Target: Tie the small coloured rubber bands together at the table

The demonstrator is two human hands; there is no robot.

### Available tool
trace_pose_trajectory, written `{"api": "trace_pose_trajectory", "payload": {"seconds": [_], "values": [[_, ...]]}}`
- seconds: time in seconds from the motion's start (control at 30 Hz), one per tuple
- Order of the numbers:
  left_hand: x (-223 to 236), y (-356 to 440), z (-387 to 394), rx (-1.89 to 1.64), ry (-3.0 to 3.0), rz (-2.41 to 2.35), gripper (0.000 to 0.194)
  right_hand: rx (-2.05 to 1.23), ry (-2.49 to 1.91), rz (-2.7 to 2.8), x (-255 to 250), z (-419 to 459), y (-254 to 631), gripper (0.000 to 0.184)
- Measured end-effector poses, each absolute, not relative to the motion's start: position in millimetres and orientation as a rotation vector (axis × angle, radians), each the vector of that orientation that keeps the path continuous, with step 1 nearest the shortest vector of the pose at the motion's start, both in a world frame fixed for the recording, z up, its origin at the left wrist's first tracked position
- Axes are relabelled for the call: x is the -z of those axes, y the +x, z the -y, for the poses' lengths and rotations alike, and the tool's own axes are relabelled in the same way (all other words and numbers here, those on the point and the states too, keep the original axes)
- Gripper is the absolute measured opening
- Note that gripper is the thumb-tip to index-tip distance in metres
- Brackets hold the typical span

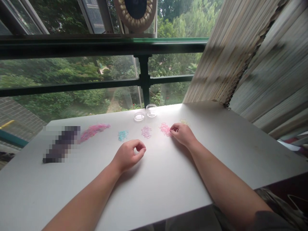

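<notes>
My right hand is at the right edge of a pile of small pink loops. Its thumb and fingertips are pinched together there, and anything between them is too small to make out. Nearer to me, my left hand rests over the table with thumb and forefinger tips meeting; I cannot see what they hold, if anything. Similar thin loops, like little elastic bands, lie in a lilac pile, a turquoise pile and a pale yellow pile, partly behind my right hand.
A long heap of mixed pink and purple loops lies on the white table at left, beside a blurred-out dark object. Two clear round dishes stand at the back edge. Beyond are a green railing, a fan and a curtain.
</notes>
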State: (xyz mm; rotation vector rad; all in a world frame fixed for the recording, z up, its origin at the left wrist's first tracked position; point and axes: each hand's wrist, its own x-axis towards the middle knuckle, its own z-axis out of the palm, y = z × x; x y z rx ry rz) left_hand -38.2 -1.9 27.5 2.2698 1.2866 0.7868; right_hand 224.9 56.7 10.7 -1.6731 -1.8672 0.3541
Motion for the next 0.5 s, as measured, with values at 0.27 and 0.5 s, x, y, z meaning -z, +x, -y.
{"api": "trace_pose_trajectory", "payload": {"seconds": [0.27,0.5], "values": [[-26.7,-39.1,1.4,-0.773,2.27,-1.286,0.011,-0.345,-1.682,1.872,-11.2,-56.4,224.8,0.014],[-27.2,-37.7,1.6,-0.775,2.281,-1.298,0.011,-0.342,-1.683,1.868,-9.2,-57.5,226.1,0.014]]}}
